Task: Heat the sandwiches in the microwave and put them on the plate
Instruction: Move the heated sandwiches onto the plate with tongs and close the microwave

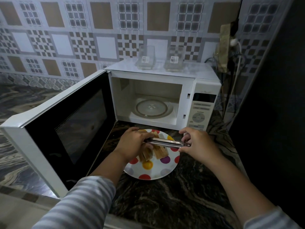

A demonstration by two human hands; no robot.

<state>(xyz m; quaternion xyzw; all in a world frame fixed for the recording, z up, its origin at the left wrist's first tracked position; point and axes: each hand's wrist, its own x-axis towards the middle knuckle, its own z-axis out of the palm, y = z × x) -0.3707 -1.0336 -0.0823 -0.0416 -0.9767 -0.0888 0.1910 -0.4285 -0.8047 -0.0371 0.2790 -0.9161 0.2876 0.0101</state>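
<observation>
A white plate with coloured dots (155,171) sits on the dark counter in front of the microwave (165,96). Several toasted sandwich pieces (160,152) lie on the plate. The microwave door (66,129) hangs wide open to the left, and the glass turntable (152,108) inside is bare. Metal tongs (165,142) lie level above the sandwiches. My left hand (134,143) grips their tip end, and my right hand (197,142) pinches the hinge end.
Two clear glass containers (146,59) (175,61) with barcode labels stand on top of the microwave. Cables and a plug (234,42) hang at the right by a dark tall surface (272,96). The marbled counter (173,195) stretches toward me.
</observation>
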